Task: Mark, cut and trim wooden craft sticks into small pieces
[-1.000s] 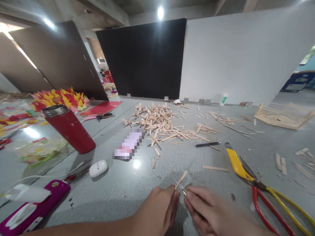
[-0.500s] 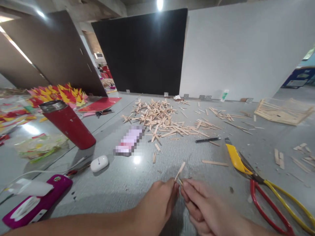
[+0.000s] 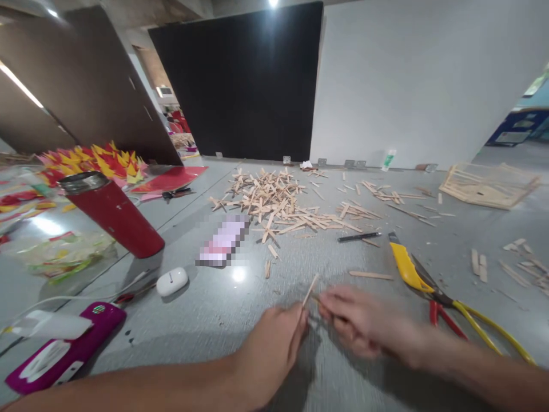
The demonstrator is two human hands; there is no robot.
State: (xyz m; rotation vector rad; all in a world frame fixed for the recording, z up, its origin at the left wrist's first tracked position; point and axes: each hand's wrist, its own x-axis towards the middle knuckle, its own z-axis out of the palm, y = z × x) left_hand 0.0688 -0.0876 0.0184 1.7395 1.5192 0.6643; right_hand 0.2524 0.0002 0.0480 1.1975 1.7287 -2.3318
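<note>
Between its closed fingers my left hand [image 3: 278, 343] holds a thin wooden stick [image 3: 309, 290], which points up and slightly right. Just to the right, my right hand [image 3: 354, 320] is blurred by motion, its fingers pinched round a small thin object [image 3: 316, 298] too blurred to name. A small gap separates the two hands. A loose wooden stick [image 3: 371, 275] lies flat beyond my right hand. Farther back spreads a heap of wooden sticks [image 3: 274, 197], some of them crossed.
Scissors [image 3: 444, 297] and a yellow cutter [image 3: 405, 266] lie at the right, with a pen [image 3: 359, 236] behind. On the left are a red bottle [image 3: 118, 214], phone [image 3: 223, 241], white case [image 3: 172, 281] and purple power strip [image 3: 64, 352]. A stick frame [image 3: 489, 186] stands back right.
My right hand has moved up and a little right, away from my left hand, and its forearm now covers part of the scissors' handles. My left hand still holds the stick. The view has shifted slightly.
</note>
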